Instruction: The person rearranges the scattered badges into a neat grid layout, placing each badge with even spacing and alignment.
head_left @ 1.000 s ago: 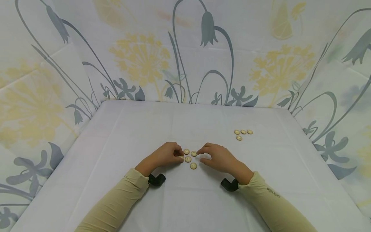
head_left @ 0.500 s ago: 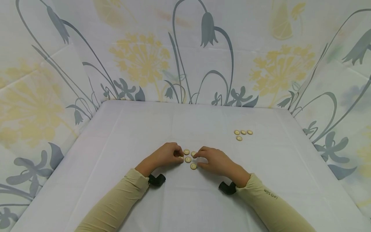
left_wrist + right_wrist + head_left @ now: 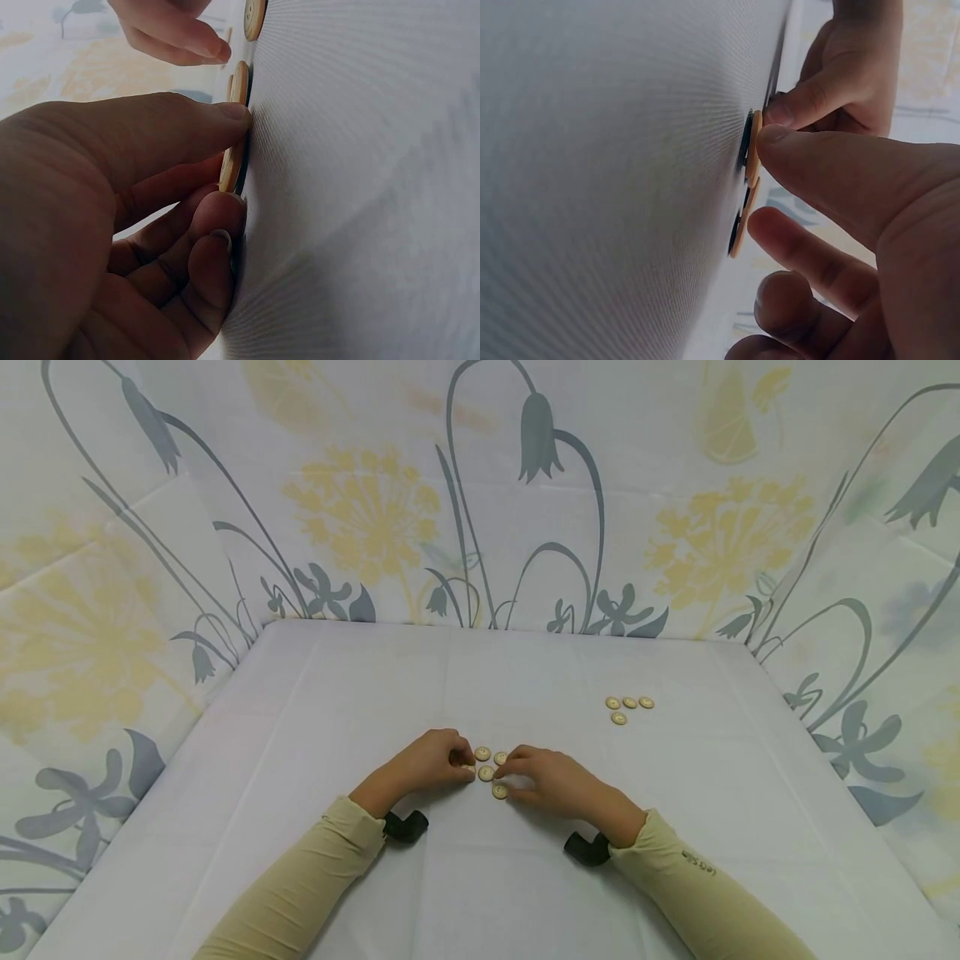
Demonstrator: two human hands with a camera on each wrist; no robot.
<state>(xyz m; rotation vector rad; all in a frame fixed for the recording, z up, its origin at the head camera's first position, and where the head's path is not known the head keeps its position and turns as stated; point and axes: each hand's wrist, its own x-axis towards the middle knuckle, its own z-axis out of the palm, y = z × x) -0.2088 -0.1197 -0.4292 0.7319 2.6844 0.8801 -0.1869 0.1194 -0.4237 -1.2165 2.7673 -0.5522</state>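
My left hand point(image 3: 435, 758) pinches a round wooden button point(image 3: 229, 172) between thumb and fingers, low at the white cloth. Most of that button is hidden by the fingers in the head view. To its right, a middle button point(image 3: 486, 773) lies flat, with a back left button point(image 3: 482, 753) and a back right button point(image 3: 500, 758) behind it. My right hand point(image 3: 566, 785) is at the front button point(image 3: 499, 792): the thumb meets its edge in the right wrist view, while the index finger, bent loosely, stays apart from the thumb near the middle button.
Several more wooden buttons point(image 3: 629, 702) lie farther back on the right, three in a row and one in front. A white cloth covers the table point(image 3: 480, 893). Flower-printed fabric point(image 3: 480, 527) rises behind and at both sides. Black wrist-worn pieces point(image 3: 406, 826) sit under both cuffs.
My right hand has moved left and toward me, from beside the back right button to the front button. My left hand stays where it was, on its button.
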